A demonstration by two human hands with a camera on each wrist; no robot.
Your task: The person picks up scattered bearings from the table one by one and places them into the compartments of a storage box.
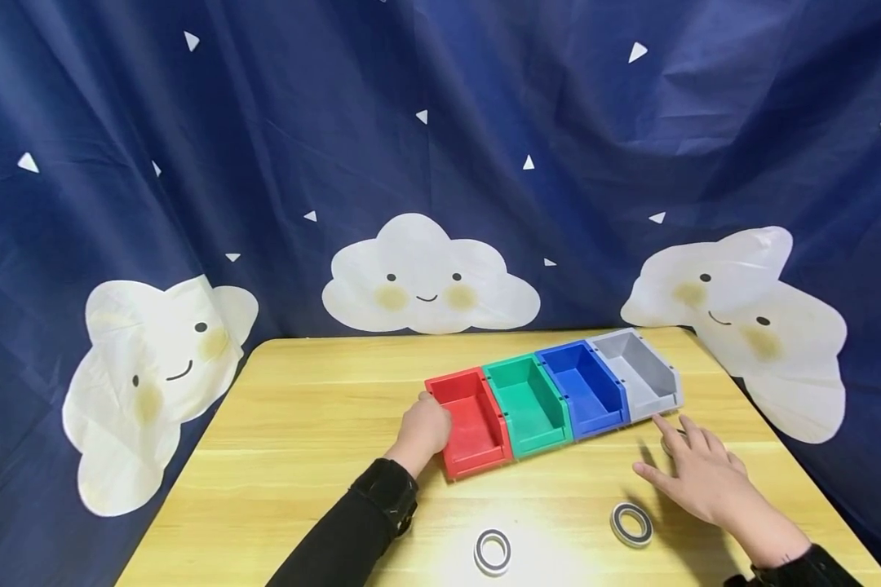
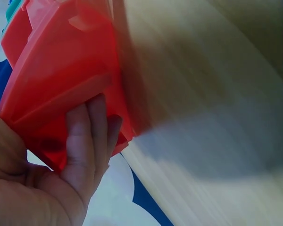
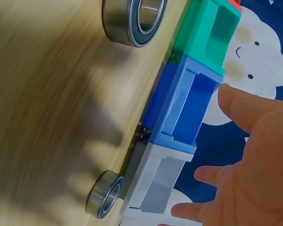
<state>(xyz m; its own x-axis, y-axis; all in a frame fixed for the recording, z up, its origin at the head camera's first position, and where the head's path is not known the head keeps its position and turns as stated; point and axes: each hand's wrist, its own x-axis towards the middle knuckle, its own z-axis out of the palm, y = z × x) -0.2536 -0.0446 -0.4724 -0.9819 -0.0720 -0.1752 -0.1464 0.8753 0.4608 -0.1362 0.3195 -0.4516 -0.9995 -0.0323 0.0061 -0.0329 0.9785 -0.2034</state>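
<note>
Across the table [image 1: 308, 399], I see the left hand [image 1: 422, 428] gripping the red bin [image 1: 473, 424], perhaps steadying the row [image 1: 530, 406]; the right hand [image 1: 705, 479], fingers spread, holds nothing near a ring [image 1: 634, 540].

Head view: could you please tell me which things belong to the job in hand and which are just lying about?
Likely the job: red bin, in the left hand's grip; green bin, blue bin, grey bin, in its row; three bearings, one by the right hand.
Likely just there: table; curtain.
</note>
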